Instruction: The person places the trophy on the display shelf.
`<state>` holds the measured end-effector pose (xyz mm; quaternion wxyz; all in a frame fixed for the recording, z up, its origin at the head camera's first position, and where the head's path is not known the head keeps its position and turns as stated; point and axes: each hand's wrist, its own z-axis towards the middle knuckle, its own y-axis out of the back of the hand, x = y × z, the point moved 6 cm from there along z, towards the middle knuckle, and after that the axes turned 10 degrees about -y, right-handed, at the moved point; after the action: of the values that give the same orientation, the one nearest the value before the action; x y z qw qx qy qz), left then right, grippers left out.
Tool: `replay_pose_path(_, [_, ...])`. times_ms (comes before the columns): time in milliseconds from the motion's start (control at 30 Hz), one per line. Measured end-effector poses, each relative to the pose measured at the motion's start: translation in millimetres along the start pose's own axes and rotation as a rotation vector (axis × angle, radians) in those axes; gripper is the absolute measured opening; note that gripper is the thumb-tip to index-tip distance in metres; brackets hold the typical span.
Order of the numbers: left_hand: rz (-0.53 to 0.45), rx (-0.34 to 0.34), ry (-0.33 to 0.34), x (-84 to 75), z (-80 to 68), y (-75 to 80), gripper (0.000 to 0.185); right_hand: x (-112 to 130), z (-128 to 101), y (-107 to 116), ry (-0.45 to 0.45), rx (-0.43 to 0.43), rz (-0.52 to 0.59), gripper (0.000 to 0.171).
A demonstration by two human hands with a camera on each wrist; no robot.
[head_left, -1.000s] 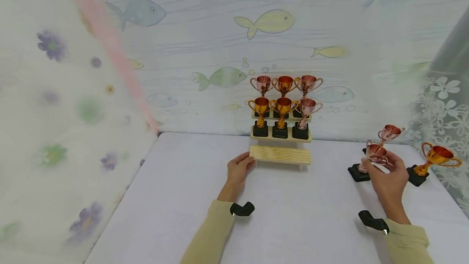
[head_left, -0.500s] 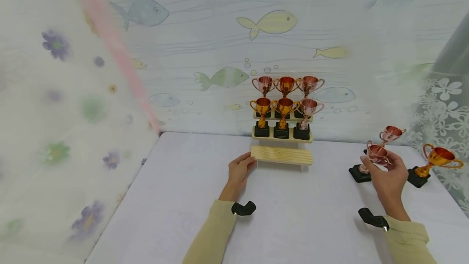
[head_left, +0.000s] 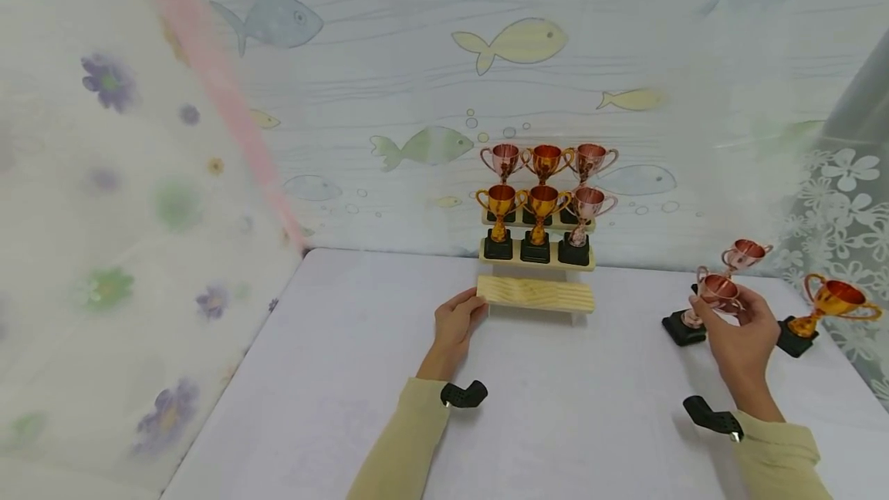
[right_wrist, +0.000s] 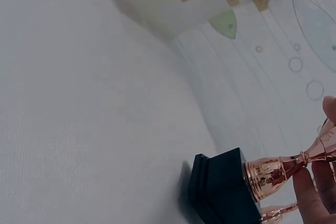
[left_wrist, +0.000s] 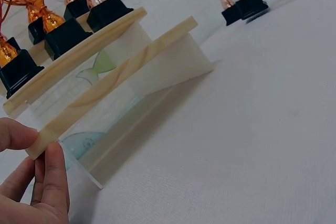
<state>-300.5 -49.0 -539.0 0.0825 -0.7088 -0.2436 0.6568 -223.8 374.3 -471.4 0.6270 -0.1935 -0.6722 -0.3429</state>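
In the head view my left hand [head_left: 454, 322] pinches the left end of the lowest step of a wooden three-step display stand [head_left: 535, 293]. The left wrist view has the thumb above that board [left_wrist: 100, 88] and the fingers under it. My right hand [head_left: 745, 334] holds a rose-coloured two-handled trophy cup [head_left: 718, 292] at the right of the table. Its black base [right_wrist: 220, 187] stands low over the cloth in the right wrist view, with fingers around the upper stem and cup. The stand's lowest step is bare; gold and rose trophies [head_left: 538, 207] fill its upper two steps.
Behind the held cup is another rose trophy [head_left: 746, 253]. A gold trophy [head_left: 836, 299] leans at the table's right side, beside a lace curtain [head_left: 850, 207]. White cloth covers the table [head_left: 333, 376], and a fish-patterned sheet [head_left: 403, 83] hangs along the back.
The head view has shifted very slightly, moving the scene a little to the right. Both hands keep their holds; the right thumb has moved slightly right.
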Motion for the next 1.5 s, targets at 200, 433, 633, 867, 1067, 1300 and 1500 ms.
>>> replay_pose_path(200, [-0.029,0.007,-0.051,-2.3,-2.8,0.5,0.036,9.7,-11.2,-4.6,0.07,0.03,0.056,0.052])
replay_pose_path(433, [0.0,-0.014,-0.022,-0.3,-4.1,2.2,0.036,20.4,-25.9,-15.2,0.147,0.082,0.085,0.052])
replay_pose_path(633, [0.01,-0.036,-0.007,0.6,-2.4,1.8,0.037,33.3,-40.6,-26.4,0.185,0.135,0.054,0.054])
replay_pose_path(867, [0.011,-0.037,-0.008,-1.1,-5.1,0.9,0.036,50.0,-57.7,-41.5,0.235,0.174,0.004,0.056])
replay_pose_path(1067, [0.011,-0.029,-0.002,-1.9,-6.4,0.0,0.036,60.6,-67.3,-57.4,0.268,0.239,0.042,0.054])
replay_pose_path(1300, [0.022,-0.03,0.002,0.0,-3.4,-0.5,0.035,69.5,-76.8,-77.7,0.309,0.336,0.082,0.054])
replay_pose_path(1500, [0.017,-0.032,-0.001,-0.5,-2.4,-0.6,0.035,74.4,-84.5,-98.2,0.336,0.418,0.124,0.051])
